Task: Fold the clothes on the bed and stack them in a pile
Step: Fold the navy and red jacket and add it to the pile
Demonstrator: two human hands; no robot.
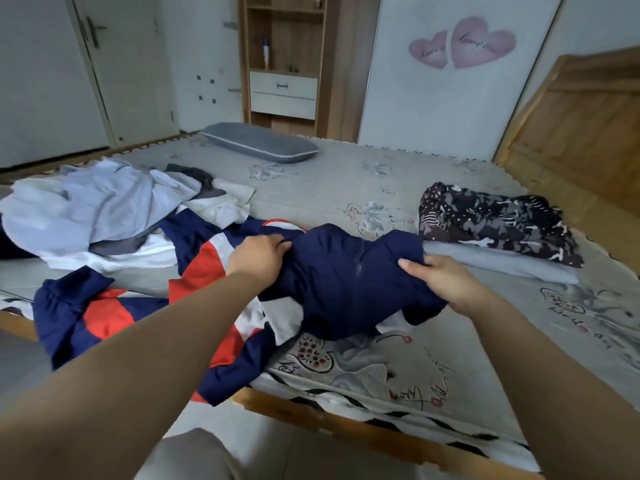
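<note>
While both hands worked at the near edge of the bed, a navy, red and white colour-block zip jacket [194, 289] lay spread across the grey floral-printed mattress cover [346, 188], with part of it hanging over the wooden bed frame [298, 414]. The left hand [258, 256] gripped a bunched fold of the jacket's navy upper part, fingers curled into the cloth. The right hand [440, 275] pinched the opposite side of that same navy section, thumb on top and fingers tucked beneath the fabric. Held between the two hands, which were set apart, the navy section with its zip line running down the middle was lifted slightly off the mattress, while the red and white panels and one sleeve trailed away to the left.

To the right, near the right hand, a small pile sat on the bed: a dark patterned garment with white and pink markings [495, 220] resting on a folded pale grey garment [502, 263]. At the left, a loose heap of unfolded light blue and white clothes [104, 206] lay rumpled, touching the jacket's far edge. A grey pillow with white piping [259, 142] lay at the far side of the bed, well apart from the clothes.
</note>
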